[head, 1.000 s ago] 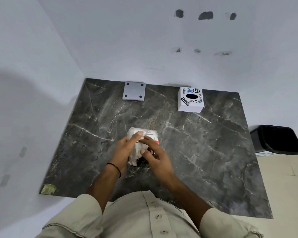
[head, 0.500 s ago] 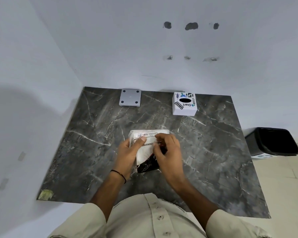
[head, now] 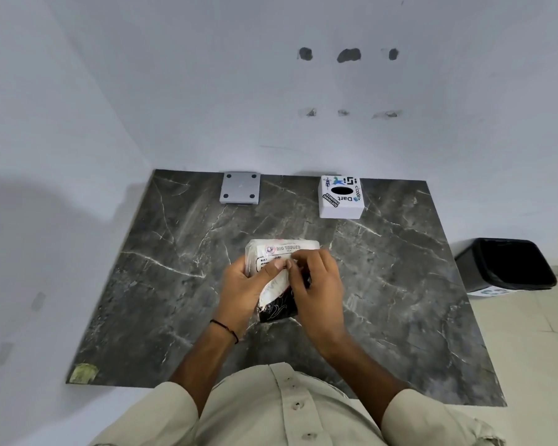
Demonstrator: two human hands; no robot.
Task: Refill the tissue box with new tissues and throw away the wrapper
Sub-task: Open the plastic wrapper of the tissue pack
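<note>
A wrapped pack of tissues (head: 282, 252) is held just above the middle of a dark marble desk (head: 174, 284). The left hand (head: 245, 288) is clamped around the pack's left side; the right hand (head: 316, 284) is closed on the wrapper, its fingertips (head: 295, 268) pinching the film beside the left thumb. The step in hand is judged to be opening the wrapper. A firm tear is called for next. The white tissue box (head: 341, 197) stands at one o'clock by the wall, and a black bin (head: 509, 265) sits on the floor at three o'clock.
</note>
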